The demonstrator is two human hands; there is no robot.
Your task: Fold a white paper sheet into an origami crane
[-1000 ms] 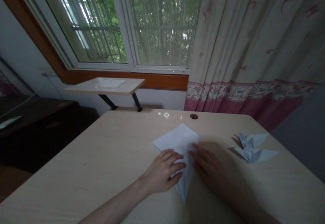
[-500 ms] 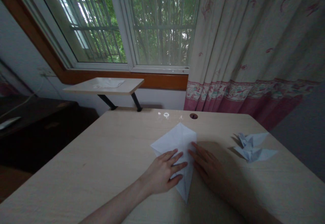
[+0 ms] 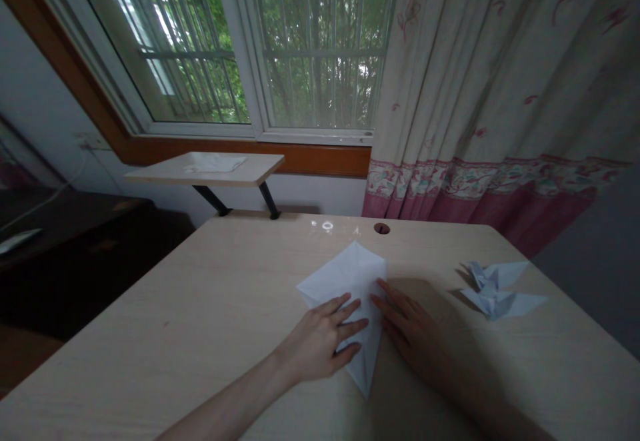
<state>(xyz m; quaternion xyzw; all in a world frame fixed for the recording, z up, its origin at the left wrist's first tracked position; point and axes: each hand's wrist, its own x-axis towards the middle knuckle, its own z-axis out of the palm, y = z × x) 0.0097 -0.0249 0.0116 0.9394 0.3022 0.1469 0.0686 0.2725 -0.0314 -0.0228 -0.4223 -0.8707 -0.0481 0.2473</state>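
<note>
A white sheet of paper (image 3: 350, 269), partly folded, lies flat on the pale wooden desk (image 3: 210, 308). It has pointed corners at the far end, the left and the near end, and a crease runs along its right part. My left hand (image 3: 327, 338) rests on the paper's middle with its fingers spread, covering part of it. At the paper's right edge, my right hand (image 3: 407, 324) touches the sheet with its fingertips, fingers stretched out. Neither hand grips anything.
Folded paper figures (image 3: 495, 291) stand on the desk's right side. A raised shelf (image 3: 260, 169) with crumpled white paper (image 3: 215, 163) is at the back left. The desk has a cable hole (image 3: 382, 228) near its far edge. Behind hang a curtain (image 3: 450, 94) and a barred window.
</note>
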